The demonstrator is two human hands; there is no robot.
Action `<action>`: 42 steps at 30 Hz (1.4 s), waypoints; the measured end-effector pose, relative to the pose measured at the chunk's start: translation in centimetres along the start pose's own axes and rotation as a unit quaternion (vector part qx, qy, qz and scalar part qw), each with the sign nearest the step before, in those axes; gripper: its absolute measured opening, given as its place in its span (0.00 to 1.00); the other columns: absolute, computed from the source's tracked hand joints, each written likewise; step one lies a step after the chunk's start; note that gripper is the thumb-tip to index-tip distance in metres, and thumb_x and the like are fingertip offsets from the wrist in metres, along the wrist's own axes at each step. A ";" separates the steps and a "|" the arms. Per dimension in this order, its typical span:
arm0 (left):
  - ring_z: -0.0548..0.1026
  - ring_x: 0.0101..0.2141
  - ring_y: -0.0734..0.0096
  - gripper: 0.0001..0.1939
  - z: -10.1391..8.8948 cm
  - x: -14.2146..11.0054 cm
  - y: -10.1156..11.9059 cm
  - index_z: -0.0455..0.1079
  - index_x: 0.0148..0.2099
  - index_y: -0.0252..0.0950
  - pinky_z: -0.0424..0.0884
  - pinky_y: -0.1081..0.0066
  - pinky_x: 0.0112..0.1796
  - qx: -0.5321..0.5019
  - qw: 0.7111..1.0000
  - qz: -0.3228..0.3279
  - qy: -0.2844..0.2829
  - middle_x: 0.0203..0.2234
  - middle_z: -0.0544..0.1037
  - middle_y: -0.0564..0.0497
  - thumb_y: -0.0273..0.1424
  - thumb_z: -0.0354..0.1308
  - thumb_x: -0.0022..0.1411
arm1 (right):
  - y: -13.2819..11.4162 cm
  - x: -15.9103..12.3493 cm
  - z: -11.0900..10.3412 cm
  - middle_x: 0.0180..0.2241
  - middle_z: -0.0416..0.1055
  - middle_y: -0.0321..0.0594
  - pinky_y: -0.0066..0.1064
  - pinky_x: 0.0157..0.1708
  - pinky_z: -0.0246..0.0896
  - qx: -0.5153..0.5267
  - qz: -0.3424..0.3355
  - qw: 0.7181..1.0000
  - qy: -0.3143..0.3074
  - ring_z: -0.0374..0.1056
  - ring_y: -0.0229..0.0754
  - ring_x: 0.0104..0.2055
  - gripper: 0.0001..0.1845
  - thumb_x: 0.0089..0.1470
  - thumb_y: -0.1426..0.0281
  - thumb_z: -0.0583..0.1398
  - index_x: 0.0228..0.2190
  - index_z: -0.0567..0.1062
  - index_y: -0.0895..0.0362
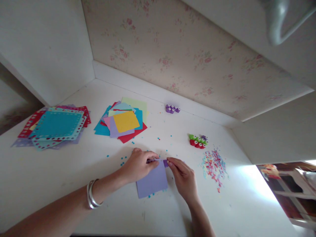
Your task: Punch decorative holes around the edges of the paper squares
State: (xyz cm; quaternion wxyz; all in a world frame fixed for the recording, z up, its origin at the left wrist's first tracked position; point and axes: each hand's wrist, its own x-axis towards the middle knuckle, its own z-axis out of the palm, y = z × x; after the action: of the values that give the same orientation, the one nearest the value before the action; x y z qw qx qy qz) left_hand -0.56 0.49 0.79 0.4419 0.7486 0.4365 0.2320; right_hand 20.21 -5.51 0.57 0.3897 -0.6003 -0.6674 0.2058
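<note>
A square of lilac paper (151, 184) sits in front of me over the white tabletop. My left hand (143, 164) is closed at its upper edge, the paper pinched between thumb and fingers. At the paper's top right corner my right hand (182, 174) grips a small purple paper punch (166, 163), mostly covered by the fingers. The punch meets the paper's edge; whether its jaws are pressed together cannot be made out. Tiny blue star cut-outs (122, 161) lie beside my left hand, and a few more show just below the paper.
Left stands a pile of sheets with punched borders (59, 123). Plain coloured paper (125, 121) is stacked behind my left hand. Purple punches (172, 108) stand near the back wall; green, red and purple ones (198, 141) stand right. Multicoloured confetti (215, 168) is heaped at right.
</note>
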 end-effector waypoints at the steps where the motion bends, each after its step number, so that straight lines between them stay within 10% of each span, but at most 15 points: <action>1: 0.81 0.40 0.60 0.11 0.0 0.0 0.1 0.77 0.47 0.41 0.62 0.57 0.53 0.002 1.000 -0.001 0.001 0.35 0.84 0.52 0.36 0.60 0.63 | -0.1 0.0 0.1 0.40 0.80 0.39 0.33 0.45 0.71 -0.002 -0.005 1.000 0.006 0.76 0.42 0.42 0.08 0.61 0.68 0.60 0.40 0.81 0.52; 42: 0.82 0.41 0.61 0.11 -0.1 0.1 -0.1 0.79 0.44 0.39 0.73 0.64 0.46 -0.020 1.000 -0.014 0.001 0.36 0.84 0.49 0.34 0.60 0.61 | 0.2 -0.2 0.6 0.42 0.78 0.43 0.38 0.44 0.74 -0.023 -0.105 0.994 0.017 0.75 0.45 0.45 0.11 0.62 0.73 0.58 0.42 0.80 0.51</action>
State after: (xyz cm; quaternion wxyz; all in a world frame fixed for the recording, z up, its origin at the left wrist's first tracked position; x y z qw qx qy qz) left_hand -0.57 0.66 0.78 0.4597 0.7334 0.4422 0.2351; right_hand 19.88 -5.54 0.00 0.4065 -0.5392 -0.7246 0.1378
